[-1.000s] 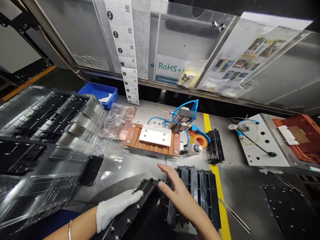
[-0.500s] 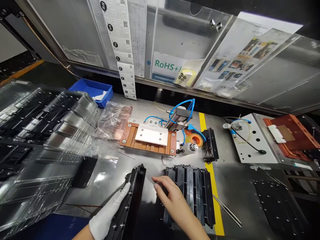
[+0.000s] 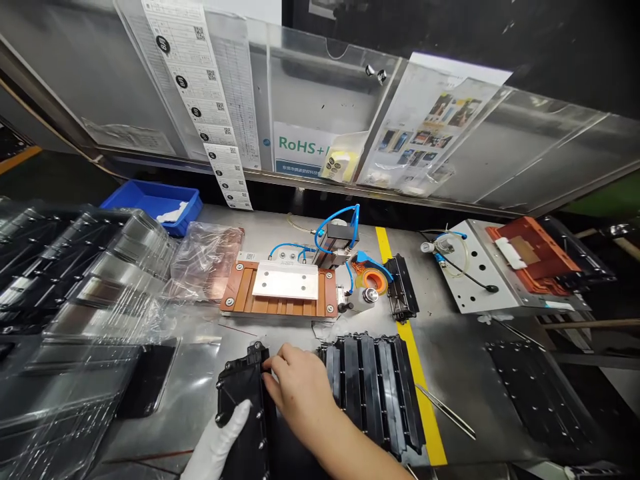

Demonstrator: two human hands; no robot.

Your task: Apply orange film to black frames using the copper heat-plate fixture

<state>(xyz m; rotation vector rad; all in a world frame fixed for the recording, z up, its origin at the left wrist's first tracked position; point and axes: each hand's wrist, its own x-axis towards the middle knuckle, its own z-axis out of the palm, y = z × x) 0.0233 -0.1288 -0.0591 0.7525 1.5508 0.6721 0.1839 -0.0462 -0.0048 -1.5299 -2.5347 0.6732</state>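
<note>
My left hand (image 3: 220, 447), in a white glove, supports a black plastic frame part (image 3: 243, 393) from below at the near edge of the bench. My bare right hand (image 3: 295, 387) pinches the same part along its right edge, near the top. The part stands tilted on its side, with small screws along its rim. Just right of it, a row of similar black parts (image 3: 373, 387) stands packed upright on the steel bench.
An orange fixture with a white plate (image 3: 280, 288) and blue air hoses (image 3: 335, 223) sits behind. Clear blister trays (image 3: 85, 293) pile up at left, with a blue bin (image 3: 150, 203) beyond. Tweezers (image 3: 445, 410) lie beside the yellow line (image 3: 410, 353). Another fixture (image 3: 500, 267) stands at right.
My right hand moved left from the packed row onto the black part. The part shifted left and tilted more upright, and my view swung right.
</note>
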